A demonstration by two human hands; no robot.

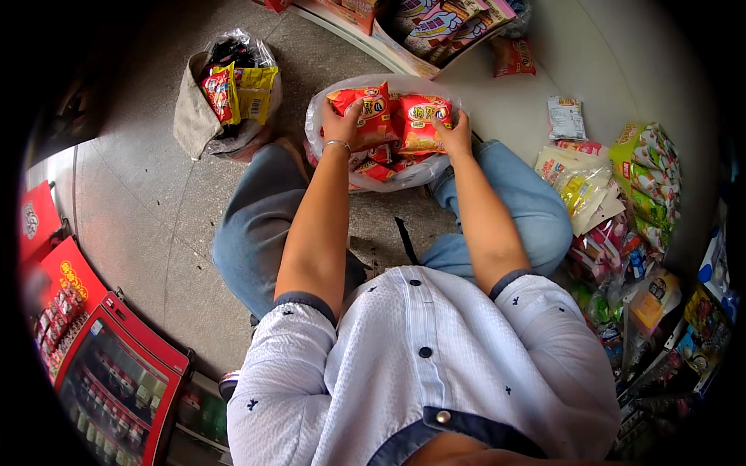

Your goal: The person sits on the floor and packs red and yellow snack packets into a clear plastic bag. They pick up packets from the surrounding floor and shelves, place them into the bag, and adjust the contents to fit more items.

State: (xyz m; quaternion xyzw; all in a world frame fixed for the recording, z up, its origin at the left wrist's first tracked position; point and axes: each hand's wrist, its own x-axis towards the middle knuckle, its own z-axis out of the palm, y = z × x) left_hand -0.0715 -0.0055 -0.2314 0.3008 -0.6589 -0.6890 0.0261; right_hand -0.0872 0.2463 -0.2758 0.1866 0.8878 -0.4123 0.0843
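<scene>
Between my knees stands a clear plastic bag [402,182], its mouth wide and filled with red snack packets. My left hand [341,123] grips a red snack packet [373,125] at the left side of the bag, thumb on its front. At the right, my right hand [454,133] has its thumb on the front of a second red snack packet [421,110] and its fingers around the edge. Both packets face up, side by side, over the bag's mouth. More red packets [373,170] lie beneath them, partly covered.
Left of the bag sits another plastic bag [271,58] with yellow-and-red packets [245,87] and a cloth-like flap [195,110]. A carton of pink packets [431,35] is ahead. Snack packs [647,180] line the right side. A red drinks cooler [122,373] stands lower left.
</scene>
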